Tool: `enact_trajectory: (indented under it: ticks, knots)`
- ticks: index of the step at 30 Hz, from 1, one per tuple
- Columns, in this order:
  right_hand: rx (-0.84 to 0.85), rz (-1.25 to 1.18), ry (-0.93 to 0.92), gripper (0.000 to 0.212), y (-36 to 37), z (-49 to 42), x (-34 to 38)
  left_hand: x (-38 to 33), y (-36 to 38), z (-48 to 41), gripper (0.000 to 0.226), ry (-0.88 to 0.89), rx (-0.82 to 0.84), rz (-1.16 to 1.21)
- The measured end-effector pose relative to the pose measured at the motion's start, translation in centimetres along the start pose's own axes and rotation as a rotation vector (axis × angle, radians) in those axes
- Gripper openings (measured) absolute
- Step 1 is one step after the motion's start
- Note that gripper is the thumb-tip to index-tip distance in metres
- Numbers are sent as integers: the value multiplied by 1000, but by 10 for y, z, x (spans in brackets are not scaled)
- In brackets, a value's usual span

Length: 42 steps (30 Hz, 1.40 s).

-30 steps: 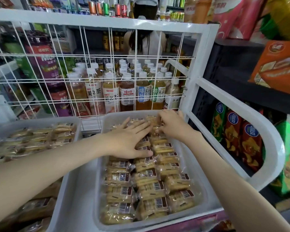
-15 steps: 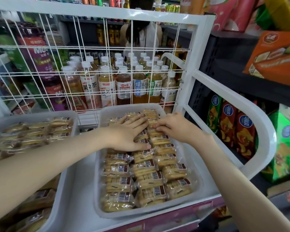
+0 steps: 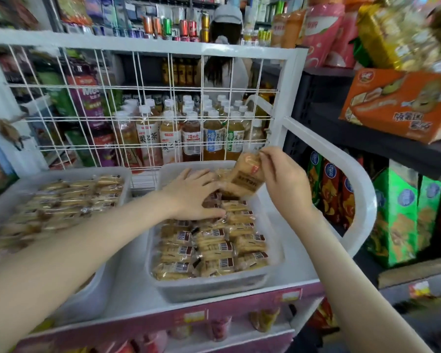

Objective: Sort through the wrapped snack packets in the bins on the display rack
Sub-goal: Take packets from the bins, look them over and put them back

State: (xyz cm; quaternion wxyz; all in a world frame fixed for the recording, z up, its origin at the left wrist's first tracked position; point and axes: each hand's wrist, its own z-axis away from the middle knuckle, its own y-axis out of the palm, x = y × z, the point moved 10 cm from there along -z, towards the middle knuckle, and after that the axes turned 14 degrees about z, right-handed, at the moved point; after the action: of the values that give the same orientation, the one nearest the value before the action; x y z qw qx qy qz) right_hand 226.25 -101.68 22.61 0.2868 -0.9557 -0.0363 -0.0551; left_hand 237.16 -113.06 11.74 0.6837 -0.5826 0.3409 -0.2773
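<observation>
1. Clear slick film is the risk (head view): your R hand [image 3: 283,179] only pinches the raised packet [image 3: 247,174] by its upper corner. It could slip & scatter the rows [image 3: 209,248] below.
2. Packet hangs left of & below those fingertips, over the right bin's [image 3: 214,289] far end.
3. L hand [image 3: 191,197] lies flat, fingers straight, on the far rows.
</observation>
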Motion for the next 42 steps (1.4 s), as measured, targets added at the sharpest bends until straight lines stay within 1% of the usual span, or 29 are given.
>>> enact_trajectory:
  ticks: [1,2,4,6,8,9,11,12,13,15,18,19,21,23,26,30,32,37,42]
  knots:
    - [30,-76,112,14,-3,5,-7,-8,-9,6,73,-3,-55,88]
    - [59,-153,226,10,-6,12,-14,-20,-20,14,64,8,-122,224]
    - [42,-263,390,8,-19,28,-20,-41,-37,36,42,47,-260,525]
    - [22,-336,491,11,-34,44,-22,-55,-40,63,30,17,-349,698]
    - [65,-389,576,14,-43,64,-21,-61,-32,95,25,-96,-441,838]
    - [93,-410,605,15,-46,75,-19,-64,-27,113,22,-150,-493,951]
    - [154,-460,646,16,-50,96,-10,-74,-14,148,12,-232,-599,1262]
    - [182,-484,672,17,-50,108,-7,-80,-9,165,9,-266,-654,1378]
    - [202,-509,703,17,-49,119,-4,-86,-4,180,7,-285,-707,1429]
    - [247,-524,737,18,-48,139,3,-97,5,205,11,-331,-773,1414]
    - [317,-569,727,21,-46,160,20,-97,28,226,19,-437,-783,1296]
    - [337,-618,728,22,-45,167,25,-95,37,231,19,-462,-779,1303]
    - [381,-703,742,22,-41,180,32,-87,55,241,18,-515,-794,1413]
    - [435,-731,765,18,-36,193,33,-82,69,251,14,-554,-812,1514]
    - [515,-732,791,18,-27,212,40,-77,82,266,6,-569,-803,1492]
    - [525,-811,912,22,-14,241,52,-71,95,277,12,-547,-699,1437]
    - [529,-840,936,22,-9,254,57,-66,99,279,18,-538,-640,1378]
    - [561,-811,993,22,-4,277,62,-60,106,282,24,-518,-544,1136]
    - [573,-795,977,23,-4,284,73,-55,114,291,27,-528,-534,1138]
